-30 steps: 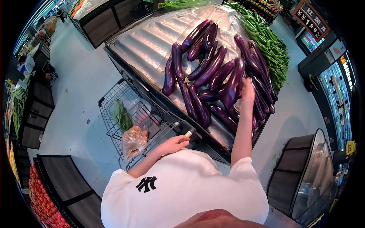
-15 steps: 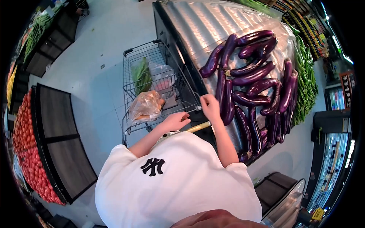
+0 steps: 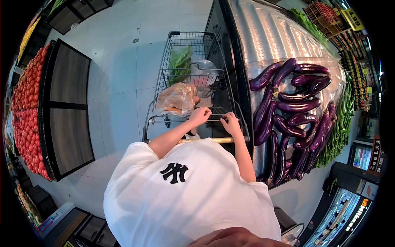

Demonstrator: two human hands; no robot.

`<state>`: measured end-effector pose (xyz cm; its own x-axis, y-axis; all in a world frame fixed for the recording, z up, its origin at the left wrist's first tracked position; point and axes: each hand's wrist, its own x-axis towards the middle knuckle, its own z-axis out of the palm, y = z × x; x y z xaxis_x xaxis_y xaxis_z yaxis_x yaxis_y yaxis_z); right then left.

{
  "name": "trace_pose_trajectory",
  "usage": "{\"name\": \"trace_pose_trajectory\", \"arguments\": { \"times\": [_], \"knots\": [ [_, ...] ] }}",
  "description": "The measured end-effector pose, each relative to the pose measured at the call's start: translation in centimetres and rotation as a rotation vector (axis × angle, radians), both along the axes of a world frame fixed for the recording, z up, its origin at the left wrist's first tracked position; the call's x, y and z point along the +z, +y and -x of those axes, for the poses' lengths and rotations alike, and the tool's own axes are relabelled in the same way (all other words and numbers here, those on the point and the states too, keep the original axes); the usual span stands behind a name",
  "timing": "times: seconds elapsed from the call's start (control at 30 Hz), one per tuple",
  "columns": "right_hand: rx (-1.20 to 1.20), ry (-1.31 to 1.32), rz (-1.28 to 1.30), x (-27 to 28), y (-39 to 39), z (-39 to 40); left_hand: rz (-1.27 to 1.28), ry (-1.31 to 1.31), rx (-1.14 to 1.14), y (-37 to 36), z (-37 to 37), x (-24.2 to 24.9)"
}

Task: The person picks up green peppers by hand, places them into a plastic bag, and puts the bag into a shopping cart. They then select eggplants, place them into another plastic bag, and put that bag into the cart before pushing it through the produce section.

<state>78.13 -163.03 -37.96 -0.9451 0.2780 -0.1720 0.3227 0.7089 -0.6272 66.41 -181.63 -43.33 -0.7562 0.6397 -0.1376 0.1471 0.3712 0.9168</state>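
My left hand (image 3: 200, 116) is closed, fingers curled, over the near end of the shopping cart (image 3: 191, 73). Just right of it, my right hand (image 3: 231, 123) also has its fingers drawn together. What either hand grips, if anything, is too small to make out. Below the hands, the cart's yellow handle (image 3: 222, 140) runs in front of the white shirt. A clear bag of brownish items (image 3: 177, 99) sits at the near left of the cart, beside my left hand. Farther in lie bagged leafy greens (image 3: 180, 64) and another clear bag (image 3: 203, 73).
To the right, a silver-lined display (image 3: 263, 45) holds several purple eggplants (image 3: 298, 106), with long green beans (image 3: 337, 136) beyond. Tomatoes (image 3: 29, 88) fill a dark-sided stand (image 3: 69, 107) at the left. A lit cooler (image 3: 341, 212) stands at the lower right.
The view has turned, so the cart and eggplants appear farther right. My hands have come closer together; my left fingers have curled in, and my right hand has moved lower.
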Motion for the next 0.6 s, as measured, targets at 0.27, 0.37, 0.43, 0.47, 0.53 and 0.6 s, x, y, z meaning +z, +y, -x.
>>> {"name": "trace_pose_trajectory", "arguments": {
  "times": [0.27, 0.37, 0.43, 0.47, 0.53, 0.6],
  "knots": [
    [-0.041, -0.017, -0.050, -0.4, -0.3, 0.7, -0.099, -0.052, -0.080, -1.1, 0.5, -1.3],
    [-0.053, 0.030, -0.028, -1.9, 0.0, 0.9, -0.205, -0.226, -0.072, -2.7, 1.0, -0.2],
    [-0.007, 0.043, -0.083, -1.9, 0.1, 0.9, -0.290, -0.407, -0.002, -3.5, 0.9, -1.5],
    [0.002, 0.022, -0.073, -2.2, 0.3, 1.0, -0.232, -0.296, 0.046, -5.0, 0.9, -0.8],
    [0.048, 0.027, -0.119, -2.8, 0.7, 1.0, -0.121, 0.105, 0.072, -8.2, 1.1, -0.5],
    [0.069, -0.007, -0.154, -3.1, 1.0, 1.2, 0.118, 0.146, 0.079, -11.8, 1.5, -1.2]
  ]
}}
